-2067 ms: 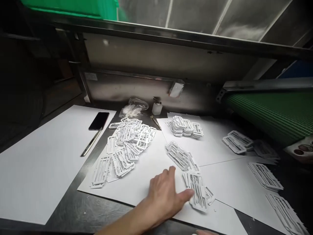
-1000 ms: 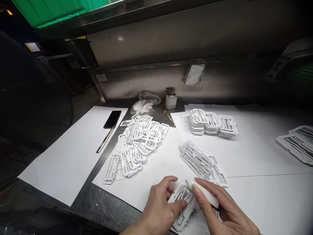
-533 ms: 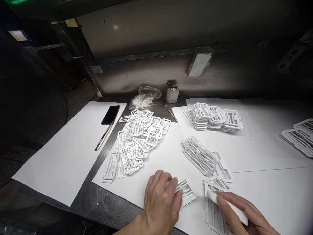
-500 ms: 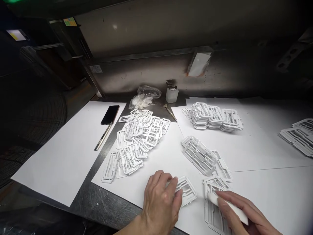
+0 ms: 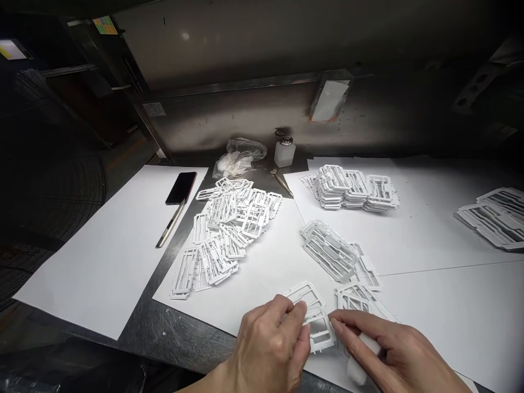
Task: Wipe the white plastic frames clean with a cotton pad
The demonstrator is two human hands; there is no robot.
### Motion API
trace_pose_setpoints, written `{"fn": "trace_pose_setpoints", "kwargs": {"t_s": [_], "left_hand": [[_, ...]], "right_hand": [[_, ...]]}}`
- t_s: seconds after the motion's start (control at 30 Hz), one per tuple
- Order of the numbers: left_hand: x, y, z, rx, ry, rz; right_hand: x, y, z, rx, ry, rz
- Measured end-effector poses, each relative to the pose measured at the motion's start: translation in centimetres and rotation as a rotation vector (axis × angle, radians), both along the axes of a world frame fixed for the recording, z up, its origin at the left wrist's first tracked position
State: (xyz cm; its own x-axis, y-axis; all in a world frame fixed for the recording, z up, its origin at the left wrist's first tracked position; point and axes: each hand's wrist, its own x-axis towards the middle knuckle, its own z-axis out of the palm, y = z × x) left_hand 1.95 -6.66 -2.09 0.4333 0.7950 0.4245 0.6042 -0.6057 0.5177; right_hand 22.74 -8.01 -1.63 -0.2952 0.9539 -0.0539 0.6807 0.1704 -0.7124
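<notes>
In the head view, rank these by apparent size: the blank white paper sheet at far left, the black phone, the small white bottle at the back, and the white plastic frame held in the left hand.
1. Blank white paper sheet
2. White plastic frame in the left hand, though nearness to the camera enlarges it
3. Black phone
4. Small white bottle

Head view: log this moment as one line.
left hand: holds white plastic frame | right hand: holds white block, fingertip at frame | surface: paper sheet

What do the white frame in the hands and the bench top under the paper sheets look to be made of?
White frame: likely moulded plastic, matte, thin ribs with open windows. Bench top: probably steel, dull grey sheen with many fine scratches. Left hand holds the frame; right hand touches it.
</notes>
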Motion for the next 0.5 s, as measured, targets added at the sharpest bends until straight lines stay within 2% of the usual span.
{"fn": "trace_pose_setpoints", "kwargs": {"t_s": [0.23, 0.37, 0.5], "left_hand": [[-0.3, 0.0, 0.5, 0.034, 0.008, -0.047], [-0.4, 0.0, 0.9, 0.08, 0.037, -0.093], [-1.0, -0.1, 1.0, -0.032, -0.079, -0.11]], "right_hand": [[-0.7, 0.0, 0.7, 0.088, -0.106, 0.059], [-1.3, 0.1, 0.5, 0.22, -0.199, 0.112], [-1.4, -0.3, 0.1, 0.298, -0.186, 0.096]]}}
